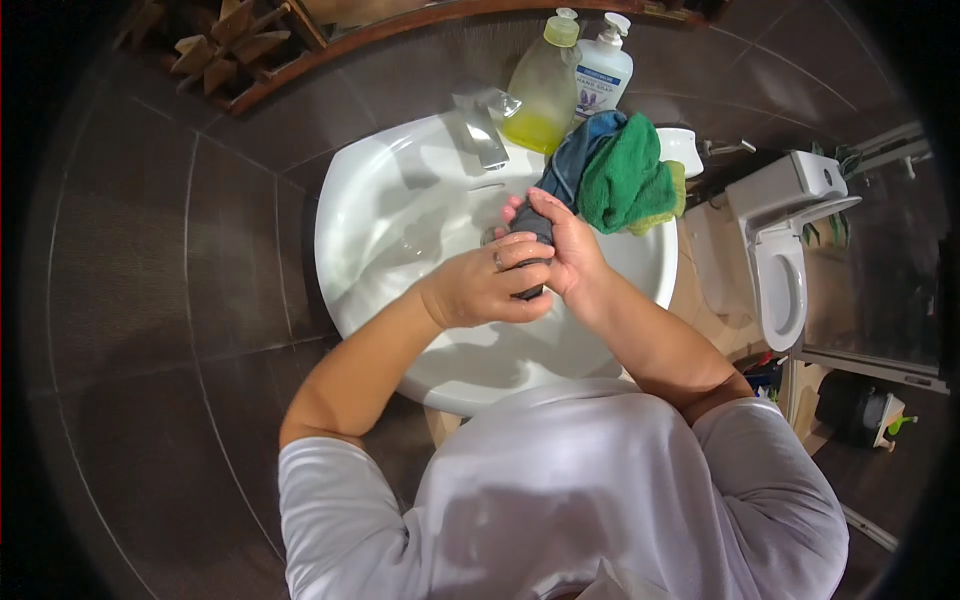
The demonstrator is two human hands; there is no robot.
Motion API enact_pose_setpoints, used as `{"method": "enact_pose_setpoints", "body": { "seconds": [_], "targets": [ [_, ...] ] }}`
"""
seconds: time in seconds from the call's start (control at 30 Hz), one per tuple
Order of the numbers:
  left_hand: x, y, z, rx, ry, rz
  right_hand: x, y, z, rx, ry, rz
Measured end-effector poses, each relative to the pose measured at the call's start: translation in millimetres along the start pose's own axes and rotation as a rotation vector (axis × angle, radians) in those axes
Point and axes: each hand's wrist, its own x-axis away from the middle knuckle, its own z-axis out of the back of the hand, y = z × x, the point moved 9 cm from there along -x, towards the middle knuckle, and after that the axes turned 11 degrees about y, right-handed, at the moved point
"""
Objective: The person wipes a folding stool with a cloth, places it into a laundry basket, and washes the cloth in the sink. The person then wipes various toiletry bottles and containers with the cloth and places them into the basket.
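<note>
Over the white sink [370, 255], a bunched dark grey cloth [533, 222] is held between both hands. My left hand [488, 282], with a ring on one finger, is closed round the lower part of the cloth. Just above it on the right, my right hand [572, 245] is closed on the same cloth, its fingertips showing past the far side. Beyond my right hand, a blue-grey cloth [583, 158] and a green cloth [628, 178] lie heaped on the sink's rim. Most of the dark cloth is hidden by my fingers, so its shape cannot be made out.
A chrome faucet [485, 135] stands at the back of the sink. Behind the cloths are a bottle of yellow-green liquid [543, 85] and a white hand soap pump bottle [604, 75]. A wooden-framed shelf [400, 22] hangs above. To the right is a toilet [780, 270].
</note>
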Motion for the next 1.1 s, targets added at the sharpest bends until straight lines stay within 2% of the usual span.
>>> {"method": "enact_pose_setpoints", "body": {
  "seconds": [0.07,0.13,0.17,0.2,0.27,0.3,0.33,0.4,0.43,0.47,0.53,0.57,0.6,0.67,0.7,0.73,0.8,0.83,0.87,0.93,0.97,1.0,1.03,1.07,1.1],
  "targets": [
    [-1.7,3.8,0.5,0.035,0.002,0.041,3.2,-8.6,-3.3,-0.037,0.031,0.114],
    [9.4,-22.6,12.0,0.144,0.366,0.431,0.4,-9.9,-5.5,-0.086,0.024,0.122],
    [15.8,-29.6,14.7,0.174,0.481,0.547,-0.7,-11.3,-6.8,-0.13,0.019,0.127],
    [12.7,-28.3,6.8,0.174,0.482,0.547,1.1,-13.3,-10.0,-0.129,0.019,0.127],
    [57.5,-57.2,2.2,0.543,1.114,1.038,10.6,-31.2,-20.6,-0.019,-0.008,0.289],
    [66.8,-63.0,-8.2,0.806,1.367,1.178,12.7,-39.3,-22.6,0.008,-0.004,0.38],
    [65.3,-65.1,-7.0,0.801,1.371,1.18,14.6,-39.1,-23.8,0.011,-0.004,0.375],
    [89.0,-71.5,-47.9,1.224,1.624,1.608,35.5,-60.6,-33.4,0.274,-0.02,0.706],
    [90.5,-74.0,-58.0,1.26,1.597,1.693,42.8,-64.8,-34.7,0.611,0.012,0.821],
    [91.4,-74.6,-57.0,1.255,1.601,1.69,43.7,-64.9,-32.5,0.612,0.007,0.819],
    [81.3,-69.5,-77.7,1.465,1.315,1.876,79.2,-57.8,-68.4,1.028,-0.326,1.332],
    [72.2,-70.1,-75.1,1.526,1.178,1.796,85.7,-54.2,-75.8,1.165,-0.37,1.479],
    [76.6,-66.5,-73.0,1.528,1.17,1.802,88.5,-55.2,-77.9,1.163,-0.361,1.478],
    [54.1,-66.2,-50.7,1.57,0.981,1.279,115.2,-34.8,-98.0,1.309,-0.611,1.703],
    [90.4,-74.0,-85.4,1.565,0.936,1.7,114.6,-26.4,-102.2,1.447,-0.645,1.589],
    [94.0,-74.1,-85.3,1.568,0.927,1.703,114.4,-23.6,-101.5,1.447,-0.635,1.59],
    [81.5,-77.0,-68.0,1.313,0.706,1.382,124.1,-4.0,-102.2,1.426,-0.84,1.663],
    [90.9,-88.3,-78.7,0.888,0.38,1.401,129.2,4.4,-104.3,1.479,-0.899,1.669],
    [101.3,-89.6,-83.7,0.889,0.373,1.402,132.7,8.0,-102.9,1.476,-0.892,1.67],
    [92.2,-76.4,-88.0,1.315,0.344,1.563,133.8,29.9,-96.6,1.719,-0.95,1.699],
    [83.2,-66.8,-86.3,1.533,0.325,1.632,140.9,35.7,-95.7,1.679,-1.049,1.742],
    [74.0,-55.2,-83.9,1.755,0.301,1.697,137.8,41.6,-92.8,1.677,-1.041,1.739],
    [64.5,-45.2,-83.0,1.979,0.274,1.746,141.2,48.6,-88.5,1.565,-1.119,1.793],
    [60.2,-46.9,-81.0,1.979,0.269,1.747,146.3,52.5,-82.5,1.452,-1.192,1.844],
    [61.9,-42.6,-84.5,1.899,0.113,1.808,147.6,52.8,-80.8,1.453,-1.183,1.843]
  ]
}}
